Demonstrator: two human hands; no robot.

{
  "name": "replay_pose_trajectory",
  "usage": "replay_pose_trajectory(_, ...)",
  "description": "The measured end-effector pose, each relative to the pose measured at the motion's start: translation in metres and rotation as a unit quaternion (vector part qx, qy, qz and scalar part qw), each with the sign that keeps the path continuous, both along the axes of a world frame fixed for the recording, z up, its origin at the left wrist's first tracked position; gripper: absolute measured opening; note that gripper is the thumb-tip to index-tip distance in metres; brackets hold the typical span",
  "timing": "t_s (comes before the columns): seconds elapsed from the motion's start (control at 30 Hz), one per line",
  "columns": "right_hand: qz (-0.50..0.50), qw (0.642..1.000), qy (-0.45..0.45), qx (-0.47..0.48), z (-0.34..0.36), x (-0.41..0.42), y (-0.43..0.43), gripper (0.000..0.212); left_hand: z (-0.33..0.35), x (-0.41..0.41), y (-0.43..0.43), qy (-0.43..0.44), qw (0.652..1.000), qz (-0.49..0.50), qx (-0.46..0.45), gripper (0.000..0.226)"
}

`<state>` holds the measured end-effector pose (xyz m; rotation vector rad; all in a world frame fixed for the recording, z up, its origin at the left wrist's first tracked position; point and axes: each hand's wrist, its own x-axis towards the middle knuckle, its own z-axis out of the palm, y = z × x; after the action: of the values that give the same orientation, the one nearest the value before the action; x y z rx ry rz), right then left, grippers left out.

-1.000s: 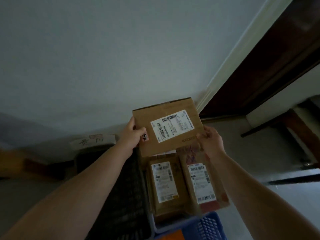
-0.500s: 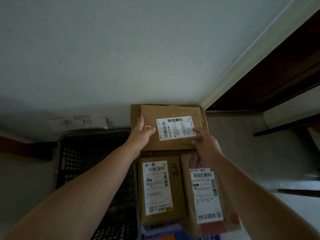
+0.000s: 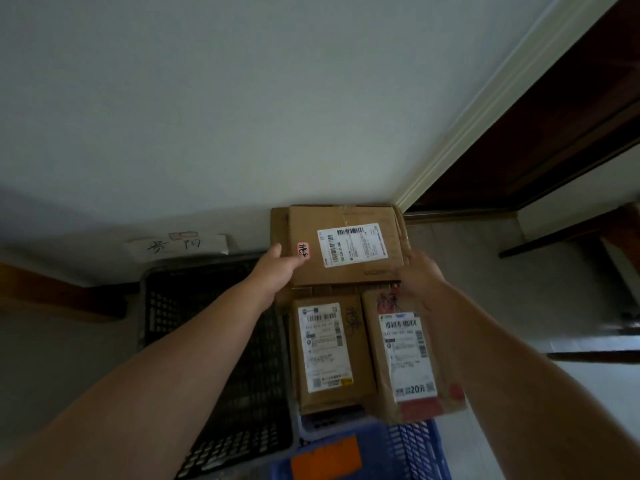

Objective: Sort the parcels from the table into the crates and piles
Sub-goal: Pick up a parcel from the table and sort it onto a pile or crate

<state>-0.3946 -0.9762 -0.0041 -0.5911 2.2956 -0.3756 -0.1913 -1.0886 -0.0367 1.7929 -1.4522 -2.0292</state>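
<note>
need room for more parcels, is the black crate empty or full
Looks empty: the black crate shows only bare lattice walls and floor, though the left forearm hides part of it.

The right hand (image 3: 420,271) is smeared by motion at centre right, so its fingers cannot be told apart, and its contact with the top box (image 3: 346,276) cannot be judged. Most fingers of the left hand (image 3: 277,268) are hidden. The lower box (image 3: 278,226) is covered except for a strip at its left. Print on the shipping labels (image 3: 349,244) is too small to be read. The blue crate (image 3: 415,452) and black crate (image 3: 221,341) are cut off by the bottom edge.
</note>
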Motion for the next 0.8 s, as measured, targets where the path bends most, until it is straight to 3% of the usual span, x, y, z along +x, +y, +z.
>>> replay_pose_trajectory(0.1, -0.036, 0.998, -0.022, 0.044, -0.002, 0.007, -0.004, 0.020, 0.008, 0.000, 0.006, 0.017, 0.999, -0.037, 0.028, 0.056)
replay_pose_trajectory(0.2, -0.009, 0.998, 0.039, 0.055, -0.010, 0.008, -0.017, 0.021, 0.005, -0.002, 0.003, 0.037, 0.998, -0.041, 0.030, 0.048)
replay_pose_trajectory(0.33, -0.035, 0.998, 0.057, 0.009, -0.020, 0.006, -0.027, 0.018, -0.005, -0.002, -0.002, 0.054, 0.997, -0.040, 0.026, 0.036)
replay_pose_trajectory(0.5, -0.068, 0.996, 0.036, -0.047, -0.026, 0.000, -0.030, 0.009, -0.014, -0.003, -0.006, 0.084, 0.996, -0.025, 0.025, 0.036)
replay_pose_trajectory(0.67, -0.030, 0.998, 0.038, -0.031, -0.016, 0.012, -0.032, 0.031, -0.007, 0.001, -0.002, 0.094, 0.995, -0.031, 0.016, 0.041)
replay_pose_trajectory(0.8, -0.013, 0.997, 0.043, -0.062, 0.013, 0.033, -0.032, 0.009, 0.024, 0.008, 0.001, 0.088, 0.995, -0.035, -0.008, 0.038)
